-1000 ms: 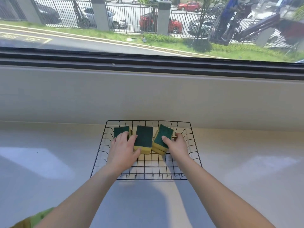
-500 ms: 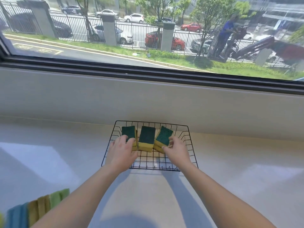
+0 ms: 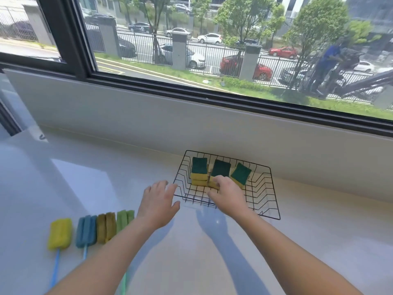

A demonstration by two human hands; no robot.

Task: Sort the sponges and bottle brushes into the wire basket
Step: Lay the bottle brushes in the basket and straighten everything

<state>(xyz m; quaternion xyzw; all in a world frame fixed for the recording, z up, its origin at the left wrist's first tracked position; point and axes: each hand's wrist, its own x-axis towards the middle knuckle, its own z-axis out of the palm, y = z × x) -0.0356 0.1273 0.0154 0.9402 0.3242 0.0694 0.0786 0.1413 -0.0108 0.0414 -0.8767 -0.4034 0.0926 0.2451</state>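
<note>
The white table (image 3: pixel 319 231) carries a black wire basket (image 3: pixel 275 193) near its back wall. To the basket's left, four bottle brushes (image 3: pixel 86 231) lie side by side on the table, their heads yellow, blue, olive and green. The left hand (image 3: pixel 159 205) hovers beside the basket's front left corner, fingers spread wide and holding nothing, while the right hand (image 3: pixel 228 194) reaches into the basket, where three green-topped sponges (image 3: pixel 199 169) stand; its fingertips touch the middle one, and I cannot tell if it grips.

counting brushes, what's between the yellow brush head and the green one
head view: a blue brush head and a brown brush head lie between them
</note>
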